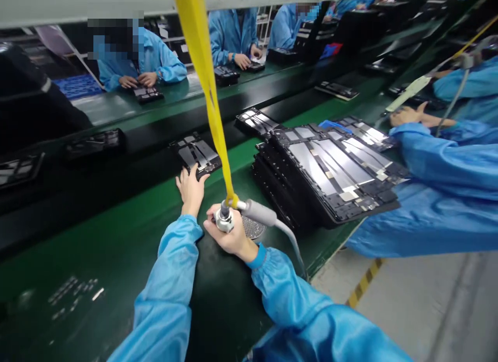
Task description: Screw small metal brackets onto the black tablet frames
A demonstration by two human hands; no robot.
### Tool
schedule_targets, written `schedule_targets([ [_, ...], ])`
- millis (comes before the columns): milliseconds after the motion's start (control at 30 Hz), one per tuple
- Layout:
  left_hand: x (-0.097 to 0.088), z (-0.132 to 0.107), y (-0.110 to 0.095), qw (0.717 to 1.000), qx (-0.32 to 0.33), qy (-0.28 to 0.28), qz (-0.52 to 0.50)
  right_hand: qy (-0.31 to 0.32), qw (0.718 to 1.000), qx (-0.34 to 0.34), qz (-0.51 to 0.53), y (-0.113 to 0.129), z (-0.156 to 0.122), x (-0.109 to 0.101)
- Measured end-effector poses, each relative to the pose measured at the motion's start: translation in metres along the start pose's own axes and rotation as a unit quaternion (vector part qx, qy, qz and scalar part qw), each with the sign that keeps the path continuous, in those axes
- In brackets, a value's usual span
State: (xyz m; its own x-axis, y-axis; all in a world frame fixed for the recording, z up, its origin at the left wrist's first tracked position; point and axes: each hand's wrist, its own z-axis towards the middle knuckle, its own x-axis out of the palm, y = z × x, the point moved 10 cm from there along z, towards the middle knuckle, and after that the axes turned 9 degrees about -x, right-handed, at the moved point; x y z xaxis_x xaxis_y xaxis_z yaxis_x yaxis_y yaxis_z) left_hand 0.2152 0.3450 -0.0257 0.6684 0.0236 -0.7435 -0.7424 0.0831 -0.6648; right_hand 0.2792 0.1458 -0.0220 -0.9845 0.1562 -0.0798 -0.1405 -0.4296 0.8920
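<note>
My left hand (190, 191) reaches forward with its fingers spread, touching the near edge of an opened tablet (194, 150) whose inner battery plates show. That tablet lies at the edge of the black belt. My right hand (233, 240) is wrapped round an electric screwdriver (224, 219), seen from its top end; its tip is hidden below the hand. A yellow strap (208, 87) holds the screwdriver from above, and a grey cable runs off to the right. Partly covered by my right hand is a round metal mesh dish (252, 227).
A tall, leaning stack of opened tablets (330, 165) stands on the right of the green bench (155, 300). Small metal parts (73, 294) lie at the lower left. A co-worker's blue sleeve (447, 159) is close on the right. More people work across the belt (148, 144).
</note>
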Motion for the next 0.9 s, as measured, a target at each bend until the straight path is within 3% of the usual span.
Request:
schedule_targets([
  [167, -0.017, -0.016, 0.014, 0.998, -0.012, -0.056, -0.030, 0.016, 0.999, 0.017, 0.026, -0.001, -0.005, 0.006],
  [333, -0.051, -0.068, 0.025, 0.991, -0.021, -0.115, -0.071, 0.016, 1.000, 0.019, 0.016, -0.002, -0.001, 0.002],
  [600, -0.103, -0.194, 0.070, 0.982, -0.026, -0.148, -0.113, -0.065, 0.998, -0.017, 0.001, 0.026, 0.016, -0.029],
  [800, -0.135, -0.308, 0.119, 0.989, -0.042, -0.099, -0.099, -0.088, 0.996, -0.033, -0.007, 0.043, 0.020, -0.036],
  [900, -0.144, -0.350, 0.140, 0.993, -0.047, -0.081, -0.078, -0.088, 0.995, -0.045, -0.014, 0.052, 0.022, -0.033],
])
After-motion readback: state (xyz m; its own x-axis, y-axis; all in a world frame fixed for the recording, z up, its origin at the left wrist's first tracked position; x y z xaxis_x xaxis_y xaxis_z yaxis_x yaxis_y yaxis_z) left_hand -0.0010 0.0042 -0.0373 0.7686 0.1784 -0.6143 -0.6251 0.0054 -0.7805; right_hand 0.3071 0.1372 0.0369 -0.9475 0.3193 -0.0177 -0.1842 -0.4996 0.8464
